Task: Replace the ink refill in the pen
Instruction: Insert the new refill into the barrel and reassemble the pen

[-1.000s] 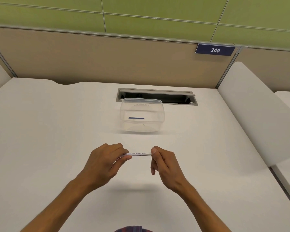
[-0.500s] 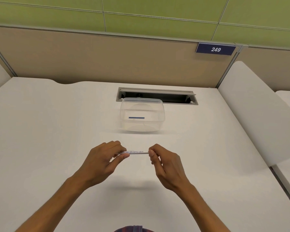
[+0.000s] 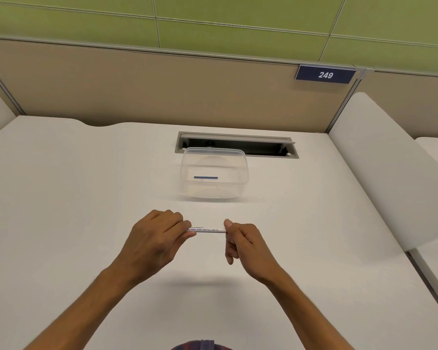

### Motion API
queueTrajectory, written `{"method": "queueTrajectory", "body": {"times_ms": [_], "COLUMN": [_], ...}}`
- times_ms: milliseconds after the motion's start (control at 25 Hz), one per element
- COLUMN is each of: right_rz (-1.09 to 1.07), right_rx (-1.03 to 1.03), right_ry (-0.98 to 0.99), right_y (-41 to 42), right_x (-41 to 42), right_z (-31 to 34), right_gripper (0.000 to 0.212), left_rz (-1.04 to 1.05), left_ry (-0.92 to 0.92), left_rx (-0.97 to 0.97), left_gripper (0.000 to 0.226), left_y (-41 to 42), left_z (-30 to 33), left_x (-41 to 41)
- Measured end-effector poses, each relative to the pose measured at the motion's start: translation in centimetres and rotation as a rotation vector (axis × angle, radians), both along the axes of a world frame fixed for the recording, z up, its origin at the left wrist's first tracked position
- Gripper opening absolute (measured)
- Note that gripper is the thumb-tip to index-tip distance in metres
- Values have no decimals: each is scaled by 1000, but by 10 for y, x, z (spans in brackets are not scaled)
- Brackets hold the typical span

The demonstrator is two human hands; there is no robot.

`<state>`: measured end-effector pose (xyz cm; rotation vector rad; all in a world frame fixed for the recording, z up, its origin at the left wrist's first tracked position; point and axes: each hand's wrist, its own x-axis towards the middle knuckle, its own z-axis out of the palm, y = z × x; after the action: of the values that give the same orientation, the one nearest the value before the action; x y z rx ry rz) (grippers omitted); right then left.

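A slim white pen [image 3: 208, 230] with blue lettering lies level above the surface [image 3: 61, 198], its ends pinched by the closed fingers of the left hand [image 3: 152, 238] and right hand [image 3: 245, 245].

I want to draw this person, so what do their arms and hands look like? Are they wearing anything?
Both arms are bare up to the bottom edge of the picture, with no sleeves showing. The left hand and right hand wear no gloves, and no rings, watch or bracelet can be seen. Fine hairs show along the forearms. The fingernails look short and unpainted.
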<state>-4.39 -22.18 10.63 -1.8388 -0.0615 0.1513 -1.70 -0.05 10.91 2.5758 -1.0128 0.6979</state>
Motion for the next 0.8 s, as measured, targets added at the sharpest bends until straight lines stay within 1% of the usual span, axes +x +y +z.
{"method": "queueTrajectory", "body": {"times_ms": [80,120,280,360,520,600,720,800], "right_rz": [0,-15,-38,-32,-25,-21,10,26], "right_rx": [41,-3,-399,-512,-506,-473,-389,-330], "right_ry": [31,-4,-278,-376,-449,-450,-385,-331], "right_y": [1,1,0,-2,-4,-4,-3,-1], "right_x": [0,-1,-6,-6,-5,-5,-5,-5], "right_z": [1,1,-1,-1,-4,-3,1,3], "right_gripper": [50,49,30,28,28,29,35,38], "left_rz": [-2,1,19,23,10,-2,-14,-2], "left_ry": [48,94,273,325,395,404,348,241], "left_rx": [-13,-32,-125,-166,-263,-294,-275,-221], "left_gripper": [26,27,29,27,24,22,25,27], "left_y": [2,3,6,9,8,7,6,4], "left_z": [-1,-1,-2,-3,-4,-2,1,4], "left_x": [0,0,2,2,2,2,0,0]}}
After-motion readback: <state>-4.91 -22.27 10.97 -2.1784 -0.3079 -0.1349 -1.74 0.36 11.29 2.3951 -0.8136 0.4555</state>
